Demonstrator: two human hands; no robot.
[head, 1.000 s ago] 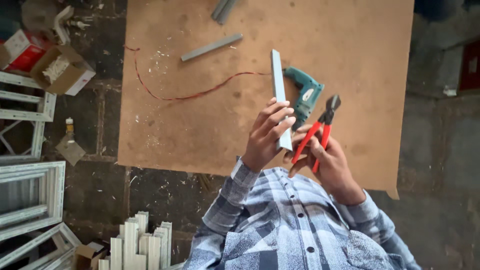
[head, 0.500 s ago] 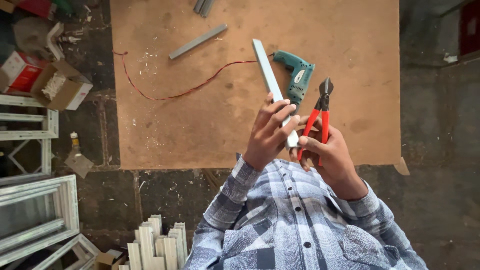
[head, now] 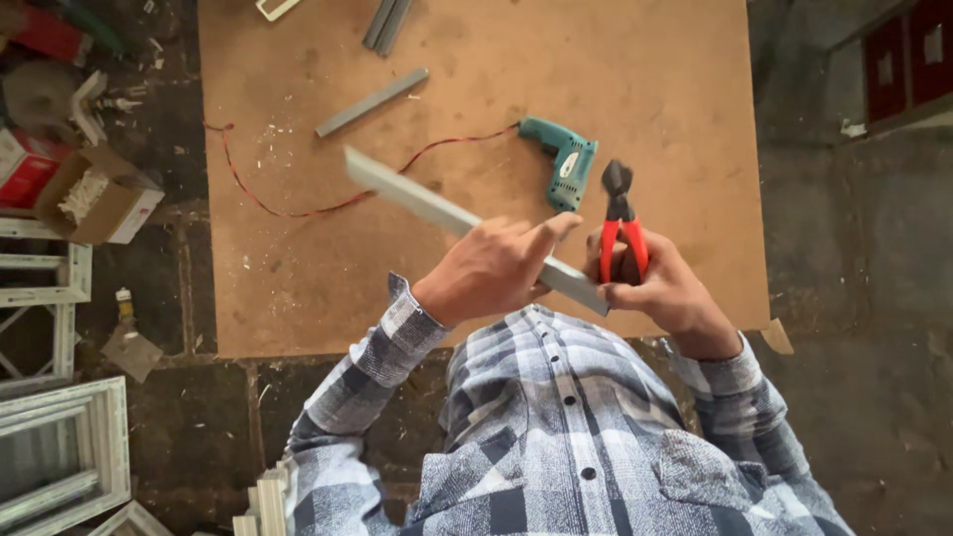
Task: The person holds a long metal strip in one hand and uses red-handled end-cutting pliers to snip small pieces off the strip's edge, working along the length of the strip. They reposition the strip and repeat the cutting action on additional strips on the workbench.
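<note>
At nine o'clock off the board sits an open cardboard box (head: 94,199) on the littered floor. On the brown work board (head: 298,278) a red wire (head: 298,206) loops toward the teal drill (head: 566,164), with a short grey offcut (head: 372,102) at eleven o'clock. My left hand (head: 496,270) has its fingers curled and pressed around the long grey strip (head: 417,199), index finger laid along it; the strip slants up toward ten o'clock, held above the board. My right hand (head: 655,288) is closed around the red handles of the cutters (head: 620,213), which point to twelve o'clock, nose apparently closed. I judge the strip's long free end could swing or slip, since I grip only its near end, and the cutters sit close to my left fingertips.
</note>
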